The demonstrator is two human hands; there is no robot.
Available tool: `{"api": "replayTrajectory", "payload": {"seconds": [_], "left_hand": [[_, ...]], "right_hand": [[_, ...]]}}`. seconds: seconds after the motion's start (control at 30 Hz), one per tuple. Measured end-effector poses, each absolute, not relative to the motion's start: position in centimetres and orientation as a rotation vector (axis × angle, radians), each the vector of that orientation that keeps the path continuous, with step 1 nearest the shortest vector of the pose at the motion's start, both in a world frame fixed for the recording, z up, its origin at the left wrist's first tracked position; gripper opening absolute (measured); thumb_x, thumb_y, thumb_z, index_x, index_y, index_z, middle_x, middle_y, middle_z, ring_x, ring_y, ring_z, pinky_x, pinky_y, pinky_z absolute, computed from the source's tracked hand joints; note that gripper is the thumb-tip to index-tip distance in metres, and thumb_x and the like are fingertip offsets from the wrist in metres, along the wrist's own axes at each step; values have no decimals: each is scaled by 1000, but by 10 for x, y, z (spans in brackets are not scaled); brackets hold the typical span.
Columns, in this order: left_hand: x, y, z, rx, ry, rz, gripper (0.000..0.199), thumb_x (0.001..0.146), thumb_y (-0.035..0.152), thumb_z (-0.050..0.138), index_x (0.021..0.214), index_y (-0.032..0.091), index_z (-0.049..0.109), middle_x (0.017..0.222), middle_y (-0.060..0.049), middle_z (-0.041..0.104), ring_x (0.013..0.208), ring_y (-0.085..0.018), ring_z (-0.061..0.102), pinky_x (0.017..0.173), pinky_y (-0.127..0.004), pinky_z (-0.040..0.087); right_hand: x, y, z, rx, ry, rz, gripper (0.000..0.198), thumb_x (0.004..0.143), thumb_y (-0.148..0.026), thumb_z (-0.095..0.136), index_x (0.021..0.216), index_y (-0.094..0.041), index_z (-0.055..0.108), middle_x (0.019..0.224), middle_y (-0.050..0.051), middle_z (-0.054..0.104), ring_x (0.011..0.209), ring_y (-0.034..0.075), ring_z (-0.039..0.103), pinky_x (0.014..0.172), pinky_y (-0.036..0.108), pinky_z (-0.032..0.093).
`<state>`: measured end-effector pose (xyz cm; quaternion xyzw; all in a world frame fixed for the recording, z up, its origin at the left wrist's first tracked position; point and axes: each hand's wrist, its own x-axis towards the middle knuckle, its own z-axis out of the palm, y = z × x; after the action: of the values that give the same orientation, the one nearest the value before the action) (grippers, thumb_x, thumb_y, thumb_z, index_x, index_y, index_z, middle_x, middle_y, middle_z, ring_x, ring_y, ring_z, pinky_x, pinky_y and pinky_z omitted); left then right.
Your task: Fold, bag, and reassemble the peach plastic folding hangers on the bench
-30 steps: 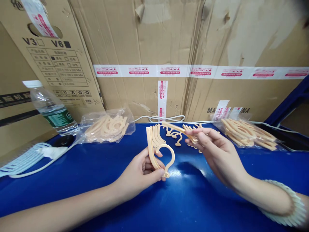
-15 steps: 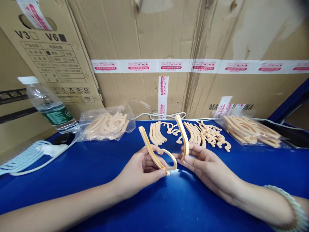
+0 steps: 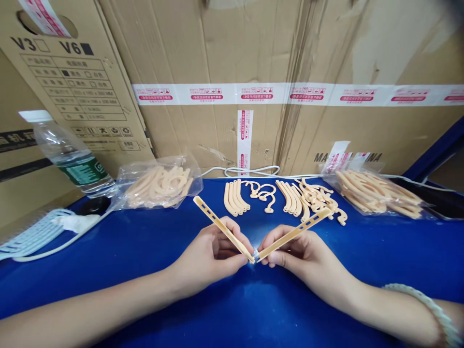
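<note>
My left hand (image 3: 217,251) is closed on a slim beige plastic hanger arm (image 3: 213,218), which slants up to the left and shows slots near its far end. A similar slotted hanger arm (image 3: 300,226) is pinched in my right hand (image 3: 290,253) and slants up to the right. The lower ends of both arms come together between my fingertips, forming a V; whether they are joined I cannot tell. Beyond my hands lie a row of curved hanger arms (image 3: 235,198), a few hanger hooks (image 3: 268,195), more arms (image 3: 289,198) and a heap of hooks (image 3: 319,200).
Clear bags of beige parts stand at the left (image 3: 159,186) and right (image 3: 377,193). A water bottle (image 3: 81,166), a light blue slatted object (image 3: 39,232) and a white cable (image 3: 250,170) lie around the blue tabletop (image 3: 275,309). Cardboard boxes (image 3: 203,135) rise behind.
My right hand has tilted its hanger arm from upright to slanting right and brought its lower end to the left one. The curved hook seen by my left fingers no longer shows.
</note>
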<state>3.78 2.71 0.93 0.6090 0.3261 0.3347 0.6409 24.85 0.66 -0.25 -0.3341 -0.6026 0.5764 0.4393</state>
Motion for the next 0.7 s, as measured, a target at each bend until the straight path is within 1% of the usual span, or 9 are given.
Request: {"api": "replayTrajectory", "payload": {"seconds": [0.17, 0.3, 0.4, 0.5, 0.6, 0.7], "left_hand": [[38, 26, 10, 1408, 725, 740, 25, 75, 13, 71, 81, 19, 48, 83, 2, 70, 78, -14, 71, 73, -27, 54], [40, 23, 11, 1423, 804, 728, 22, 75, 17, 73, 80, 18, 52, 82, 0, 72, 78, -17, 72, 73, -28, 56], [41, 21, 9, 1389, 896, 772, 26, 72, 20, 77, 79, 17, 52, 80, -1, 73, 76, -18, 73, 72, -28, 56], [41, 22, 7, 1343, 927, 820, 30, 69, 22, 80, 78, 17, 51, 79, -1, 74, 74, -17, 73, 70, -27, 56], [39, 25, 4, 1335, 880, 824, 31, 68, 21, 81, 78, 16, 53, 80, -3, 74, 73, -17, 72, 70, -28, 56], [37, 27, 3, 1311, 812, 821, 31, 68, 21, 82, 77, 16, 52, 80, -3, 74, 75, -19, 73, 73, -30, 55]], "right_hand": [[248, 5, -5, -797, -1485, 1460, 11, 83, -29, 76, 87, -20, 71, 79, 0, 71, 73, 13, 67, 73, 23, 55], [249, 5, -4, -823, -1487, 1454, 12, 82, -29, 77, 85, -20, 71, 77, 1, 72, 72, 14, 69, 73, 26, 58], [248, 4, -4, -862, -1492, 1432, 14, 78, -30, 80, 82, -20, 71, 76, 2, 73, 71, 17, 70, 72, 29, 60], [245, 2, -6, -868, -1485, 1438, 18, 74, -31, 83, 83, -20, 71, 77, 2, 74, 70, 17, 70, 71, 28, 60], [242, 0, -9, -869, -1473, 1439, 22, 73, -33, 83, 85, -20, 71, 78, 3, 74, 69, 17, 70, 70, 28, 60], [241, -1, -8, -898, -1474, 1392, 23, 74, -34, 83, 81, -19, 68, 75, 3, 72, 67, 16, 68, 67, 27, 58]]}}
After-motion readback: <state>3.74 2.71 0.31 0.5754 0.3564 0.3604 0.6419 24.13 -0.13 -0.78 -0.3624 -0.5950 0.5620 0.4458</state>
